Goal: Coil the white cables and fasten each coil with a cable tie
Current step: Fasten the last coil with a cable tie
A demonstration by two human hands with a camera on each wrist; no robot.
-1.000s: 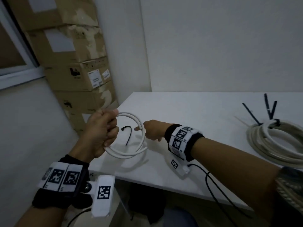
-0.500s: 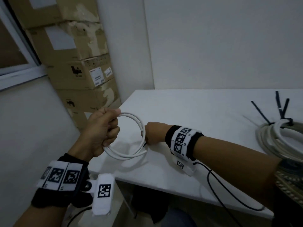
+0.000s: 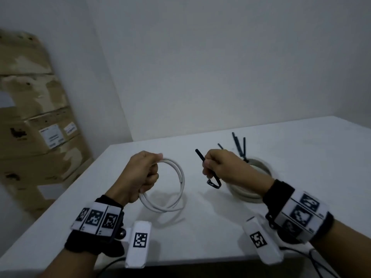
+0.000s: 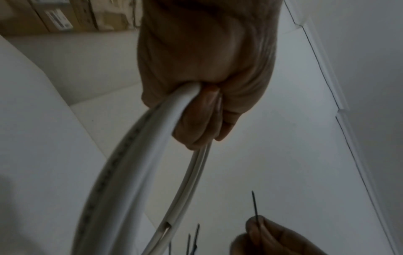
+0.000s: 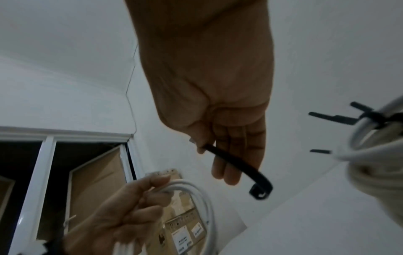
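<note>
Clearly the white cable coil (image 3: 166, 187) in my left hand (image 3: 140, 175) wants to spring open: it looks stiff and smooth, light enough to hang from one fist, so I judge the grip must stay across all the turns at once. My left hand is closed tight round the upper left of the loop, fingers wrapped over the strands, and the coil hangs upright over the table (image 3: 200, 233) with its cut end showing on the right side. Its lower arc may touch the tabletop; I cannot tell. The open arc opposite my fist is where I reckon the tie should go.

To the right, my right hand (image 3: 222, 167) pinches a black cable tie (image 3: 208, 171) near its middle between thumb and curled fingers. It looks thin and bendy, with a curled lower end. Behind that hand lies a bigger tied coil (image 3: 259, 171), black tie tails sticking up.
</note>
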